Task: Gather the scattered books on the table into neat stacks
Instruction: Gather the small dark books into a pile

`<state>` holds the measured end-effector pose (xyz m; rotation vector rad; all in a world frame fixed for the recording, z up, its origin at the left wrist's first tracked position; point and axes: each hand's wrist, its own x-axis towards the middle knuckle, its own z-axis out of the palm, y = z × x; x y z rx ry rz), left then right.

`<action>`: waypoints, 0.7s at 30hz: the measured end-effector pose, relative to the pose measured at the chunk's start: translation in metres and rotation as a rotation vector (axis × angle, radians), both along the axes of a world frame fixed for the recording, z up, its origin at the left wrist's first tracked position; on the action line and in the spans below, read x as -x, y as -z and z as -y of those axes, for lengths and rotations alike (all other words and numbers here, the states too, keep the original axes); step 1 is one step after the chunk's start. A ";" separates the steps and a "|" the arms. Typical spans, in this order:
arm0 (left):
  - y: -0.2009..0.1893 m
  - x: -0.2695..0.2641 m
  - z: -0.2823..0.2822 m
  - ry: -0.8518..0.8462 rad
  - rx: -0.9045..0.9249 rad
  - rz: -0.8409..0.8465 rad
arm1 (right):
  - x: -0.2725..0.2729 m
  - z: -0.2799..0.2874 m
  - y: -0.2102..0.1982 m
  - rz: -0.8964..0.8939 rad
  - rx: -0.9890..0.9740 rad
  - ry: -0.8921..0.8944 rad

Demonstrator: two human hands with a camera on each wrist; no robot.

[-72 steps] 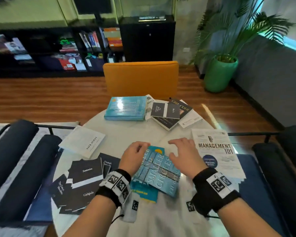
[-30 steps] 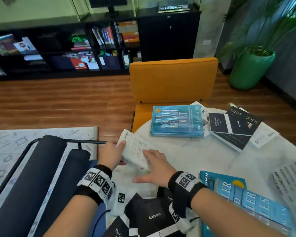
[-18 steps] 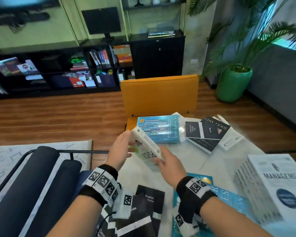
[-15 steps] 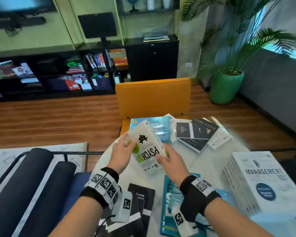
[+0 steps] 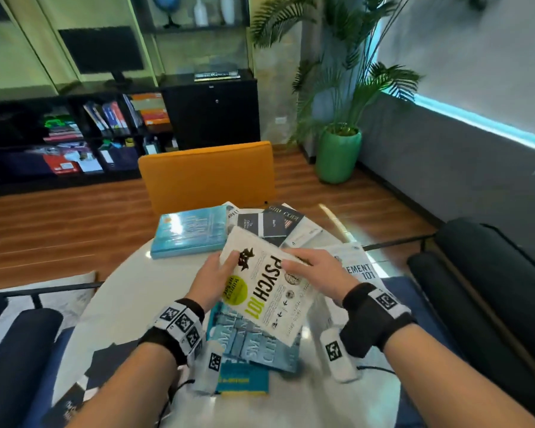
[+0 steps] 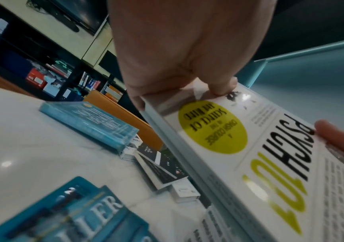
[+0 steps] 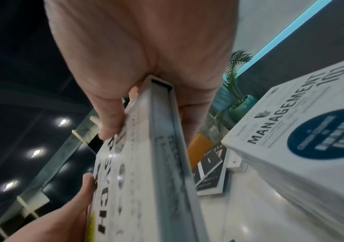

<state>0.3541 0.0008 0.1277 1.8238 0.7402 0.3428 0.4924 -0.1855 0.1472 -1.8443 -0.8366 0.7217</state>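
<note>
Head view: the left hand (image 5: 214, 278) and right hand (image 5: 314, 271) pinch opposite edges of the glossy white Psych 101 book (image 5: 267, 287), held tilted above the table's (image 5: 130, 291) near edge, probably bound for the Management 101 book (image 5: 360, 270). Left wrist view: thumb on the cover, fingers beneath. Right wrist view: the same clamp on the rigid spine edge, beside that thick white book (image 7: 303, 147).
</note>
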 end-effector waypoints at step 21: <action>0.023 -0.073 0.106 0.040 0.417 0.042 | -0.095 0.111 0.043 -0.487 -0.228 0.495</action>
